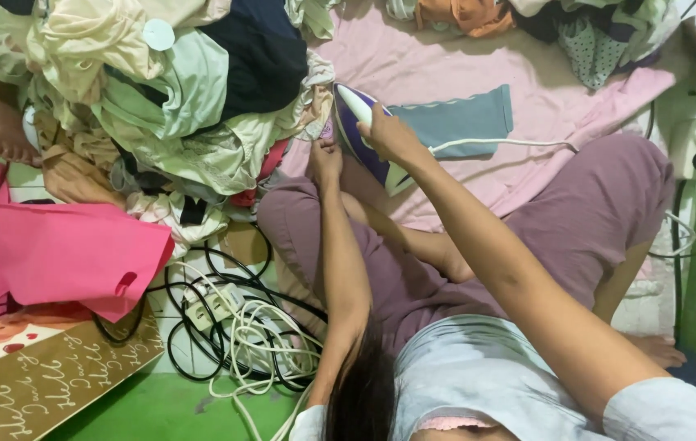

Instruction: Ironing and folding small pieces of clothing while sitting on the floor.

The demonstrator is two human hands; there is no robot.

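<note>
The right hand (393,135) is closed around the handle of the purple-white iron (358,131), at 12 o'clock from the knees. It looks heavy and stiff; hold only the handle. The left hand (325,157) pinches soft pink cloth (446,73) at the iron's 7 o'clock.

We saw a heap of mixed laundry (176,98) piled at the upper left, a bright pink cloth (62,257) spread below it, and tangled black and white cables (242,335) around a power strip (211,304) on the green floor (160,408).
</note>
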